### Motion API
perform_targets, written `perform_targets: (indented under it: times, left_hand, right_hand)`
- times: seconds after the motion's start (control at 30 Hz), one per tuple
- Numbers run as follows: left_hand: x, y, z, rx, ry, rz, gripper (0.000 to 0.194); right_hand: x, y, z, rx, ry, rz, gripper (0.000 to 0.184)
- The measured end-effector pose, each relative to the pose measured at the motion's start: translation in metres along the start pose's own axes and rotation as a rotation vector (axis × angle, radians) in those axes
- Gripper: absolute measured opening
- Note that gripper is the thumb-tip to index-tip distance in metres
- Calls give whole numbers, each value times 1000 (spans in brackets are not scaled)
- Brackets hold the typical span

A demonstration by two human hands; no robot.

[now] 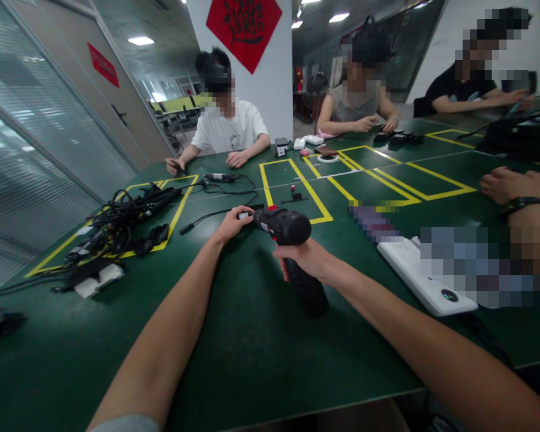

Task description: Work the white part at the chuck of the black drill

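Right grip (299,255): closed round handle of power drill (284,224), over middle of green surface (252,366), nose pointing left | Left grip (233,224): fingers closed on small black-and-white piece (245,215) at drill's nose | Left: tangled black cables (119,225) | Right: white device (425,276) | Far: seated people (229,129), yellow tape outlines (312,202)

Lights on the ceiling (141,41) glow, the green desk (234,360) looks dim, and edges look stretched.
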State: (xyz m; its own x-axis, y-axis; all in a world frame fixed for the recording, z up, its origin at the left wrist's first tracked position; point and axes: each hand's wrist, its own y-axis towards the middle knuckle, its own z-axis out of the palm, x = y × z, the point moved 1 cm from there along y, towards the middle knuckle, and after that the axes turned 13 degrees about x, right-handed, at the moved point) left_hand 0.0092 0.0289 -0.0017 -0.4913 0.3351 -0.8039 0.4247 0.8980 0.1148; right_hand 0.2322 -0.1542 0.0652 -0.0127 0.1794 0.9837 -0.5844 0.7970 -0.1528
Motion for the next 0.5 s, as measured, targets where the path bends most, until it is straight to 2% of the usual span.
perform_targets:
  times: [0.5]
  left_hand:
    - [5, 1, -2, 14, 58, 9, 38]
  right_hand:
    - [-5, 2, -1, 12, -3, -35, 15]
